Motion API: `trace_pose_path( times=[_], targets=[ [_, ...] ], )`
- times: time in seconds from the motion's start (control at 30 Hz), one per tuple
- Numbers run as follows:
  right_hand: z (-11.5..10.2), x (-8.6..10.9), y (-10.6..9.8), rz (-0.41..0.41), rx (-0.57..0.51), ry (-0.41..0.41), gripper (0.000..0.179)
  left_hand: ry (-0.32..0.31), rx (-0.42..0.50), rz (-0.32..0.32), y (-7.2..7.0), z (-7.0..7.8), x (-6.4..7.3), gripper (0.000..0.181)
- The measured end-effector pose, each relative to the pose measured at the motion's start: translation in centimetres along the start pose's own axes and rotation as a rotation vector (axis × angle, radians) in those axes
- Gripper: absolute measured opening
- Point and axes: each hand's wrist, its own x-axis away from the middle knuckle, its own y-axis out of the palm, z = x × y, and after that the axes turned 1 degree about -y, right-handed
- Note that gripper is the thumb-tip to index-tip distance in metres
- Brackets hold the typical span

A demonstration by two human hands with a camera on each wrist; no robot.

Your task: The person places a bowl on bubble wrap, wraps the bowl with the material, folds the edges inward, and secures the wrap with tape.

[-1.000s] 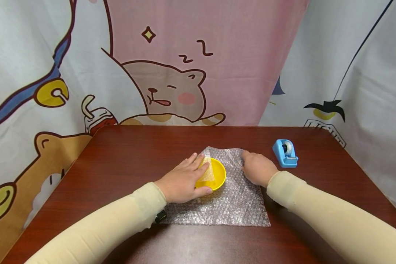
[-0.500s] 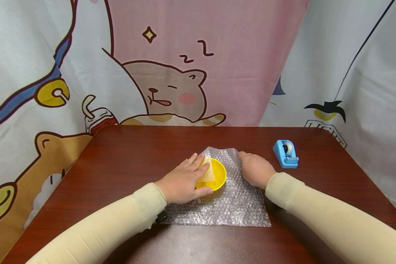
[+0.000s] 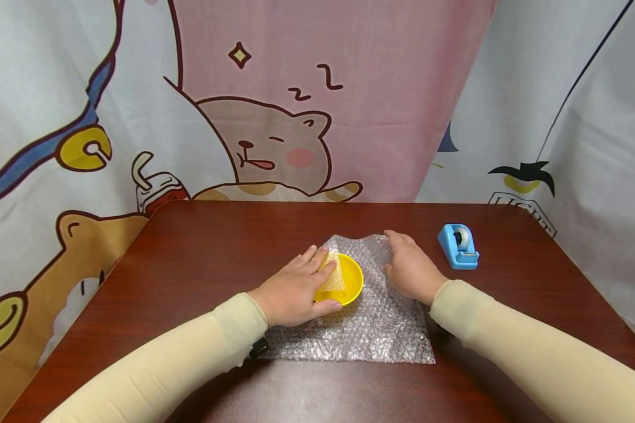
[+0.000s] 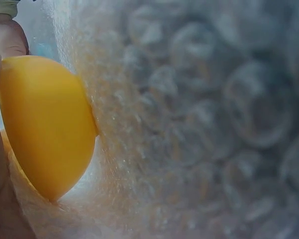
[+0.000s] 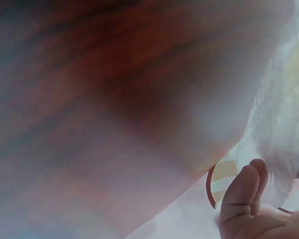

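Yellow bowl sits on the sheet of bubble wrap, toward its far left part; a wrap flap lies folded over the rim, its point inside. Left hand lies flat across the bowl's left side, fingers straight over the flap; grip apart, nothing pinched. Left wrist view: bowl's outer wall close up, wrap against it.

Right hand at the wrap's far right corner, fingers extended along that edge, thumb lower; grip apart.

Wrap's near edge runs fairly straight, with a strip of wood before the camera; right edge slants down to a near corner. Far edge crumpled, well short of the back of the surface. Wood runs wide to the left. On the right, blue tape dispenser stands just beyond the right hand, a gap between. Printed curtain behind.
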Motion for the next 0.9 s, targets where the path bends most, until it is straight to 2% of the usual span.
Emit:
trace_pose_path(
  times=[0.27,0.43,0.53,0.7,0.9],
  targets=[
    [0.0,0.2,-0.9,-0.012,-0.202,0.083,0.112,-0.002,0.006,0.000,-0.1,0.1,0.1,0.088],
    [-0.2,0.6,-1.3,-0.053,-0.281,0.103,0.115,-0.002,0.011,0.002,-0.1,0.1,0.1,0.089],
    [-0.4,0.8,-1.3,-0.058,-0.284,0.064,0.102,0.002,0.014,0.010,-0.1,0.1,0.1,0.088],
    [-0.6,1.3,-1.0,-0.043,-0.261,-0.010,0.066,-0.002,0.017,0.004,-0.1,0.1,0.1,0.089],
    [-1.1,1.8,-0.8,-0.005,-0.230,-0.083,0.043,-0.001,0.026,0.005,-0.2,0.2,0.1,0.089]
  ],
)
